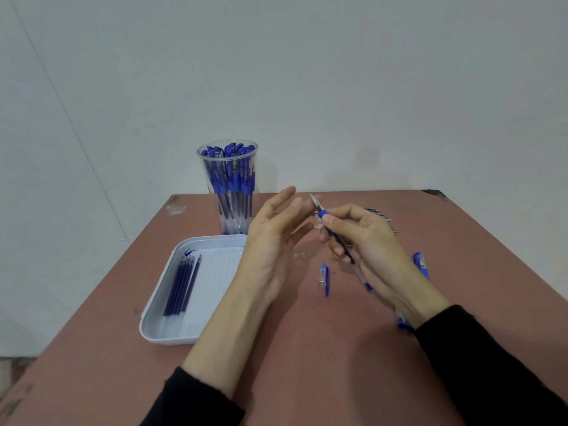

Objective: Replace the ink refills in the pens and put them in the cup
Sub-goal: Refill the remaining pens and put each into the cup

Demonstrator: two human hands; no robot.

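Note:
My right hand [365, 241] grips an uncapped blue pen [322, 215] above the table, its metal tip pointing up and to the left. My left hand [273, 232] hovers just left of the tip with fingers straight and spread, holding nothing. A loose blue pen cap [324, 276] lies on the table below the hands. At the back stands a clear plastic cup [229, 186] filled with several capped blue pens. A white tray [159, 327] to the left holds several dark blue ink refills [183, 284].
The reddish-brown table [307, 348] ends at a white wall. More blue pens [421, 264] lie partly hidden behind my right hand and wrist. A row of refills [384, 215] shows past my right fingers. Two tiny clear bits [299, 256] sit near the table's middle.

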